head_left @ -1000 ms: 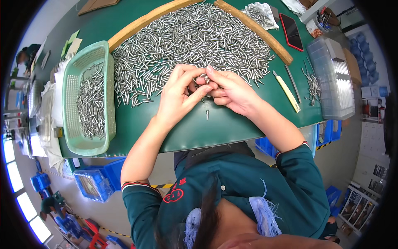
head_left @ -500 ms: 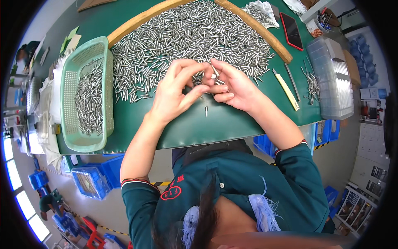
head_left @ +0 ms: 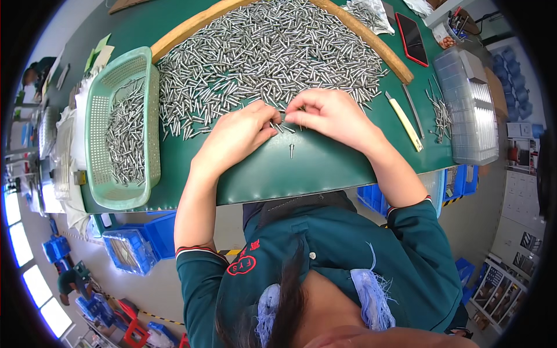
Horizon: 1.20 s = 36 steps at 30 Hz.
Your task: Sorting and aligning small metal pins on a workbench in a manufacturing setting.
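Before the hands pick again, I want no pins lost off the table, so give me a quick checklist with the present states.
1. Left hand and right hand meet at the near edge of the pin pile: ok.
2. What the fingers pinch: cannot tell.
3. One stray pin lies alone near the table edge: not ok.
4. Green basket sits on the table, pins inside: ok.
5. Wooden strip borders the pile's far side: ok.

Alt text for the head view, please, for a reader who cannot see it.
Two bare hands, left hand and right hand, pinch small metal pins at the near edge of a big heap on a green table. A green basket of pins sits left.
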Each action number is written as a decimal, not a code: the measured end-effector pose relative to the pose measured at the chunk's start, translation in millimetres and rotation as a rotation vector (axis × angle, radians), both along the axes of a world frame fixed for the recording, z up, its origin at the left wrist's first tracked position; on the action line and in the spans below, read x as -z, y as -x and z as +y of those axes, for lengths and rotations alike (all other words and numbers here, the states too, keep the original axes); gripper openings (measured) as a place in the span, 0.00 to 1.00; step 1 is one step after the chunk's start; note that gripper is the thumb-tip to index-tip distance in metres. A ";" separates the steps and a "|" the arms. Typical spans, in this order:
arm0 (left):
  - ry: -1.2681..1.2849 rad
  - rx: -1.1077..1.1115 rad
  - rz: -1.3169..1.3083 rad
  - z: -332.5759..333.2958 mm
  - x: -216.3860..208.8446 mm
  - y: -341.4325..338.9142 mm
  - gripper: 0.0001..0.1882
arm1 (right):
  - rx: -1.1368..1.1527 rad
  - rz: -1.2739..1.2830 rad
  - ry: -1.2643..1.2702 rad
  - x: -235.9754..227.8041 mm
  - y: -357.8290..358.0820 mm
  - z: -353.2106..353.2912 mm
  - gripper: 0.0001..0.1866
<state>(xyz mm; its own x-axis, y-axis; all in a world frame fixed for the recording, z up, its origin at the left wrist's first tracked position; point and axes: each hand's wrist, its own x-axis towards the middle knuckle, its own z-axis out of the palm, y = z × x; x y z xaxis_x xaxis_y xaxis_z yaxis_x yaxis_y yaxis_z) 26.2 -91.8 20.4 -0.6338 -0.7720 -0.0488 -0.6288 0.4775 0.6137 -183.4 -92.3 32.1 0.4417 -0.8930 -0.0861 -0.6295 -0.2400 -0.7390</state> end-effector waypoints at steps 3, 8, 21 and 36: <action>-0.009 -0.081 -0.015 0.2 -2.6 -4.7 0.08 | -0.145 0.194 0.196 14.6 -0.7 5.6 0.12; -0.006 -0.045 -0.078 -0.7 -9.5 -12.8 0.10 | -0.189 0.223 0.243 11.2 -2.2 8.5 0.12; 0.023 -0.055 -0.073 -0.8 -7.2 -15.0 0.05 | -0.214 0.239 0.313 9.4 -2.8 16.2 0.09; -0.669 -0.376 1.006 -4.9 9.8 10.6 0.07 | 0.148 -0.769 -0.260 25.5 -13.4 3.6 0.12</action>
